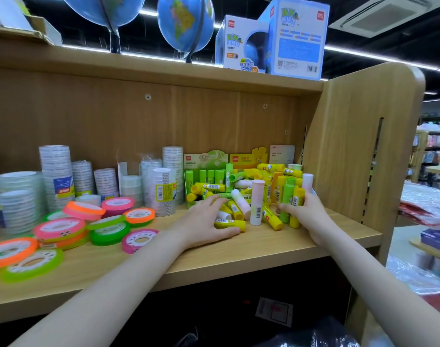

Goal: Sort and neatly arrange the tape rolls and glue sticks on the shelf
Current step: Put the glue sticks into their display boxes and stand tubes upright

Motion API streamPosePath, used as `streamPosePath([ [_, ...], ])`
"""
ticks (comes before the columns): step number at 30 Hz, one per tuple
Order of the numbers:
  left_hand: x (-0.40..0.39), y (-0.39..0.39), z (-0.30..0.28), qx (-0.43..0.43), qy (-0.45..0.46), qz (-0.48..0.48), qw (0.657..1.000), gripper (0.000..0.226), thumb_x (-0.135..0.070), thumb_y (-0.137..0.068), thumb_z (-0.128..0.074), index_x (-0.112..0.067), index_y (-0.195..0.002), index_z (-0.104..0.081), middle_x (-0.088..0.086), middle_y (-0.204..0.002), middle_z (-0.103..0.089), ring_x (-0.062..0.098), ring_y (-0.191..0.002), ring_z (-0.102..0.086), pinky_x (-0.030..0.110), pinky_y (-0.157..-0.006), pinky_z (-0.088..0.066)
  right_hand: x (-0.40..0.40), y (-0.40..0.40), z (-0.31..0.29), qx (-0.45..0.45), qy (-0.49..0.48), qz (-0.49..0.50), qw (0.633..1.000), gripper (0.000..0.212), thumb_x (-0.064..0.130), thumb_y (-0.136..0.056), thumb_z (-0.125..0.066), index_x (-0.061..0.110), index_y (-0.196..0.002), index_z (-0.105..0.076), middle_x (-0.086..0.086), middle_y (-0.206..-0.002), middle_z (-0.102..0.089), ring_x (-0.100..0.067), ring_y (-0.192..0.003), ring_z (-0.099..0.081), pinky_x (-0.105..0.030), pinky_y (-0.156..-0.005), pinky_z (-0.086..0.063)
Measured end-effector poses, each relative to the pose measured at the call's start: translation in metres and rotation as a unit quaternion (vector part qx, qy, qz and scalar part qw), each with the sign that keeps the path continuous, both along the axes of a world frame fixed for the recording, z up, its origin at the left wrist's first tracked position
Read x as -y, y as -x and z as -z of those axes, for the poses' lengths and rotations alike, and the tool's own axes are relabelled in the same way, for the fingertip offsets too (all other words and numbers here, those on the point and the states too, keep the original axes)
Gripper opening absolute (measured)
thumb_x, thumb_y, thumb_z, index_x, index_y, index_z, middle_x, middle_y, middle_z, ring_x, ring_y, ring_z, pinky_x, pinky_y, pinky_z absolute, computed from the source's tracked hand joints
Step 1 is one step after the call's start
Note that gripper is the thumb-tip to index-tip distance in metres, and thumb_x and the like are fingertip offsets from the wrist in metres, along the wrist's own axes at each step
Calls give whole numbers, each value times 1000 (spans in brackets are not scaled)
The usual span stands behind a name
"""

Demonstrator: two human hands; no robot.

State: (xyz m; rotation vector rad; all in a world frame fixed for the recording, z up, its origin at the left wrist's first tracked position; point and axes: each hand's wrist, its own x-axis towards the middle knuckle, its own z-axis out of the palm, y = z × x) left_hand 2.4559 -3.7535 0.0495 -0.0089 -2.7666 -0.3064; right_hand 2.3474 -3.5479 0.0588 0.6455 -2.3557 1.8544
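Note:
A jumbled pile of yellow, green and white glue sticks [259,189] lies at the right end of the wooden shelf [214,256]. My left hand [209,219] rests on the pile's front left, its fingers and thumb curled round a lying yellow glue stick [232,223]. My right hand [305,214] grips several upright yellow and green glue sticks [290,196] at the pile's right side. Stacks of clear tape rolls [161,189] stand at the back left. Flat neon pink, orange and green tape rolls [96,221] lie scattered in front of them.
Green and yellow glue stick display boxes [206,159] stand behind the pile against the back panel. The shelf's side panel [351,151] closes off the right end. Globes [186,21] and globe boxes [271,38] sit on the shelf above. More store shelving is at far right.

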Motion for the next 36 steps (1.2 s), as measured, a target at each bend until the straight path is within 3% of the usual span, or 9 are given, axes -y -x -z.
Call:
streamPosePath([
  [7,-2,-3,-2,14,-6,10,1000,70,-58,-84,-53,-22,-140,-34,-5,-149,-28,14,-136,-25,29,-107,-25,-3,0,-2,-30,-71,24,997,37,13,-76,-75,16,-109,-58,-2,-102,-66,-17,-96,-60,-31,-84,-48],
  [10,-3,-4,-3,14,-5,9,1000,70,-57,-84,-53,-22,-140,-34,-5,-149,-27,13,-137,-23,28,-106,-25,-2,-3,-5,-45,-61,20,997,32,12,-76,-75,23,-95,-51,2,-97,-62,-15,-93,-56,-29,-83,-44],
  [13,-3,-3,-4,16,-3,7,1000,70,-58,-84,-52,-22,-141,-33,-4,-150,-26,13,-138,-22,29,-107,-25,2,-3,-4,-50,-65,22,996,29,13,-76,-76,25,-78,-50,-1,-98,-65,-19,-94,-59,-35,-89,-48],
  [17,-2,-2,-3,21,1,3,1000,71,-59,-84,-52,-23,-141,-32,-5,-152,-23,13,-139,-20,31,-108,-23,5,0,-3,-40,-80,22,996,22,17,-76,-76,23,-89,-60,-4,-100,-69,-22,-100,-61,-41,-92,-49],
  [22,0,0,-2,16,5,6,1000,71,-59,-83,-52,-22,-141,-33,-5,-150,-26,13,-138,-22,30,-108,-24,2,0,-3,-42,-77,29,996,31,19,-74,-79,31,-78,-50,0,-98,-66,-23,-98,-61,-43,-88,-51],
  [25,1,1,-1,15,5,8,1000,71,-59,-83,-52,-21,-140,-33,-4,-149,-28,14,-137,-23,30,-108,-24,-3,3,-1,-33,-73,26,996,31,20,-73,-79,25,-94,-58,-1,-105,-66,-20,-101,-60,-39,-90,-50],
  [28,3,3,1,7,11,6,1000,73,-62,-81,-53,-22,-139,-35,-3,-149,-28,15,-138,-23,33,-112,-23,-9,5,1,-24,-91,23,995,58,22,-70,-81,16,-122,-54,-4,-120,-61,-21,-114,-55,-42,-96,-47],
  [30,4,4,1,5,17,1,1000,73,-63,-81,-53,-22,-139,-35,-3,-149,-29,16,-138,-23,36,-113,-23,-13,5,2,-28,-107,17,994,61,20,-70,-81,18,-124,-52,-4,-121,-60,-20,-115,-54,-44,-98,-46],
  [36,5,3,2,0,28,-2,1000,79,-66,-78,-54,-22,-140,-33,-3,-150,-28,16,-138,-23,36,-113,-22,-25,5,-1,-13,-111,-1,994,62,18,-72,-80,17,-124,-46,-8,-114,-60,-20,-105,-57,-35,-89,-46],
])
